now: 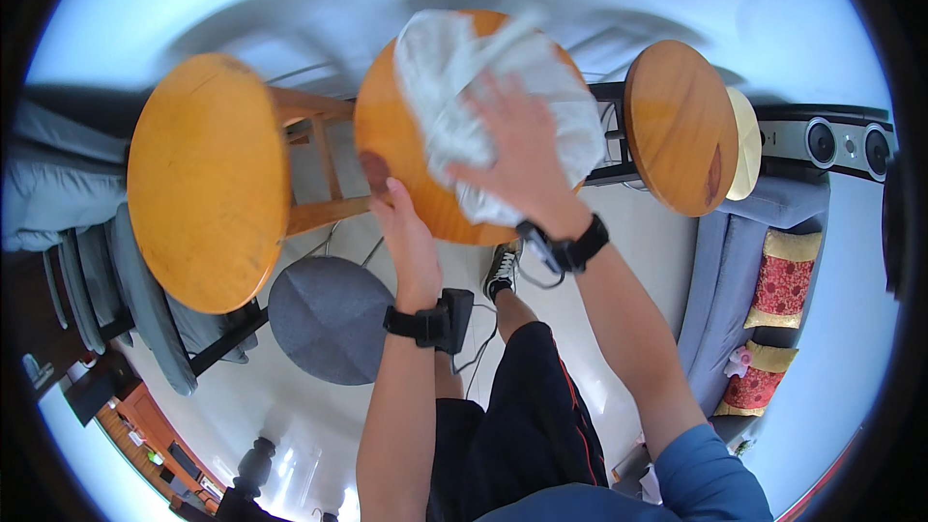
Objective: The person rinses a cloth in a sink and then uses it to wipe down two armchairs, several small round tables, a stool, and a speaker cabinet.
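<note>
A white cloth [442,87] lies bunched and partly spread over the round wooden top of a stool [435,210] in front of me. My right hand [511,145] rests on the cloth with its fingers spread, pressing it against the wood; its fingers are slightly blurred. At the near left edge of the same top is my left hand [402,232], its thumb up and its palm against the rim. The left fingers are partly hidden by the edge, beside a dark round mark on the wood.
Another round wooden stool [206,181] stands left, a third wooden round top [681,127] right. Below left is a grey round cushioned seat [330,319]. A grey sofa [714,275] with patterned cushions is at right, grey chairs [148,297] at left, and a white wall behind.
</note>
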Tool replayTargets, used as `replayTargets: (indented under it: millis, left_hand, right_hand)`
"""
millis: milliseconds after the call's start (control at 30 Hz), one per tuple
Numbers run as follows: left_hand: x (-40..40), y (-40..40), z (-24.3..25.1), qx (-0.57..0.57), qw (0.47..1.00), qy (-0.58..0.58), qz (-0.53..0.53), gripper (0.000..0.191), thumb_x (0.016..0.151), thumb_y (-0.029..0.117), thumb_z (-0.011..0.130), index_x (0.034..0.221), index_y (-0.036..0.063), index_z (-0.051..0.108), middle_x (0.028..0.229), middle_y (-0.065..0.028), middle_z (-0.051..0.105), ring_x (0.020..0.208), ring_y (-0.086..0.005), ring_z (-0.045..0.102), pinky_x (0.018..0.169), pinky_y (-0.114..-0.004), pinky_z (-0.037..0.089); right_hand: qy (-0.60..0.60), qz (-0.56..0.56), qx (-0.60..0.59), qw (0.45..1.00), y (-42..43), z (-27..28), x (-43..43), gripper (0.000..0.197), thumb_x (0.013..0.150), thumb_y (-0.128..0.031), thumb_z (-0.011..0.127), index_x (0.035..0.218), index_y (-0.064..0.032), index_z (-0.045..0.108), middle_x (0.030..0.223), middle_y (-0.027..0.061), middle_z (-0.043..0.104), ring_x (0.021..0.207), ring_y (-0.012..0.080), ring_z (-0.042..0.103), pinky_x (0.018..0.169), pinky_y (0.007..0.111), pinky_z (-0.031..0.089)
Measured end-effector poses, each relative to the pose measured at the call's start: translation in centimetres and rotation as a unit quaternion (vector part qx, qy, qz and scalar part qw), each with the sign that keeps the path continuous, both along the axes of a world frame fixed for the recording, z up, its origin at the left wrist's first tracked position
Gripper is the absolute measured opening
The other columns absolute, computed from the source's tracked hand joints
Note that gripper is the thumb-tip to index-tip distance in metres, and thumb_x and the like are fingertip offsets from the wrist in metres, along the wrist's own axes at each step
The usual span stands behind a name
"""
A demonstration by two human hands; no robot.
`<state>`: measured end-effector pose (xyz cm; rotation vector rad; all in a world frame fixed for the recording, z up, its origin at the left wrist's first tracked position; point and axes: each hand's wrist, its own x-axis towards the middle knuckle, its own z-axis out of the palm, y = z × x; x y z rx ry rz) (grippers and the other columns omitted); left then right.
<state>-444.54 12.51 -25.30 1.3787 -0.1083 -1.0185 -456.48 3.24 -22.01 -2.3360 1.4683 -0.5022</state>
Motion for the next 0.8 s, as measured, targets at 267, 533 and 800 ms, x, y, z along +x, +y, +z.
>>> replayTargets:
  millis: [267, 533, 800]
  left_hand:
    - [-3.0, -2.2, 0.0, 0.228, 0.890, -0.393, 0.040, 0.036, 0.096, 0.022, 0.039, 0.117, -0.0063, 0.047, 0.107, -0.0273, 0.058, 0.095, -0.0415, 0.056, 0.081, -0.041, 0.043]
    - [-2.8, -2.1, -0.5, 0.288, 0.848, -0.443, 0.035, 0.045, 0.097, 0.033, 0.034, 0.115, -0.0070, 0.048, 0.109, -0.0297, 0.055, 0.096, -0.0445, 0.052, 0.081, -0.044, 0.042]
    - [-2.5, -0.6, -2.3, 0.227, 0.889, -0.393, 0.061, 0.038, 0.097, 0.026, 0.037, 0.117, -0.0054, 0.045, 0.108, -0.0303, 0.054, 0.094, -0.0455, 0.051, 0.079, -0.044, 0.044]
  right_hand:
    - [0.055, 0.199, 0.090, 0.974, -5.1, 1.5, -5.1, 0.072, 0.061, -0.020, 0.072, 0.129, -0.0200, 0.047, 0.142, 0.0060, 0.036, 0.133, 0.0276, 0.030, 0.106, 0.052, 0.021]
    - [-0.017, 0.071, -0.014, 0.997, -10.3, 0.1, 4.3, 0.050, 0.064, -0.017, 0.064, 0.112, -0.0092, 0.055, 0.125, 0.0145, 0.049, 0.120, 0.0339, 0.041, 0.098, 0.052, 0.028]
    - [-0.134, 0.278, 0.105, 0.946, -5.0, -0.4, 8.0, 0.041, 0.057, -0.018, 0.072, 0.098, -0.0144, 0.063, 0.113, 0.0060, 0.057, 0.123, 0.0266, 0.042, 0.106, 0.050, 0.023]
